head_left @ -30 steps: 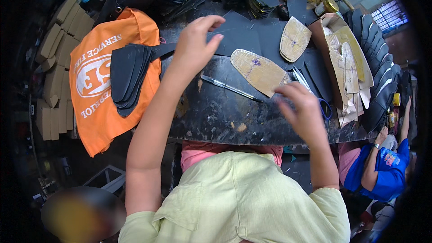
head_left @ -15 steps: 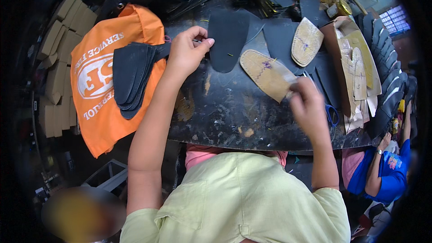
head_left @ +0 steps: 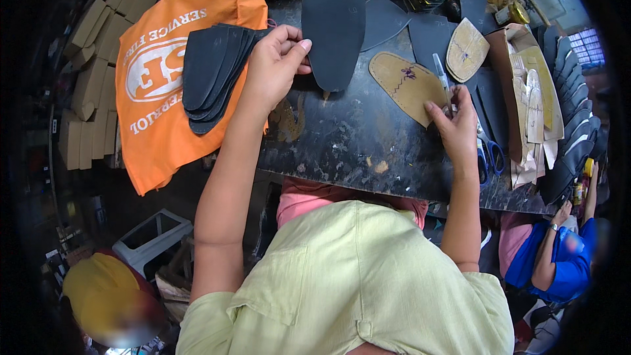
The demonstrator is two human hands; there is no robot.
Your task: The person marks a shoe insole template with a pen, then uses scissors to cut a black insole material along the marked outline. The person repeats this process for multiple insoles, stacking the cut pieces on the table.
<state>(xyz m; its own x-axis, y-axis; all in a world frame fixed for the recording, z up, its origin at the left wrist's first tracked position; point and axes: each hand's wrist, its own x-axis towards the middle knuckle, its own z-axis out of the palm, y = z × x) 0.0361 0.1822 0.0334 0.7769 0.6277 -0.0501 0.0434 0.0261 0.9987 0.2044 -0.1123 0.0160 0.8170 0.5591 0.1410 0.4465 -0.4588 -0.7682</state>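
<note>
In the head view, a dark worktable (head_left: 342, 151) is seen from above, and places are given from the orange cloth (head_left: 158, 148) lying over its left side. A single rounded black piece (head_left: 336, 40) is held just to the right of the orange cloth. Its left edge is pinched between thumb and fingers of the left hand (head_left: 275, 63), where nothing is seen pinched a second earlier. Farther right of the cloth, the near corner of a tan template (head_left: 411, 86) is touched by the thumb of the right hand (head_left: 457, 118). A pen (head_left: 440, 69), which is seen lying loose on the table a second earlier, is now raised and apparently gripped by that hand. Both hands are thus occupied, and one black piece seems to be singled out beside the template (the stack of similar black pieces (head_left: 210, 69) is left resting on the cloth).

Some details are hard to make out. The pen's lower end is hidden by the right fingers, so it cannot be told whether the template is clamped or merely pressed. Whether the black piece is lifted fully clear of the table cannot be judged either. Beyond the cloth, dark piles are cut off by the upper edge; far to its right, a blue-shirted co-worker (head_left: 568, 260) is bent by the lens.
</note>
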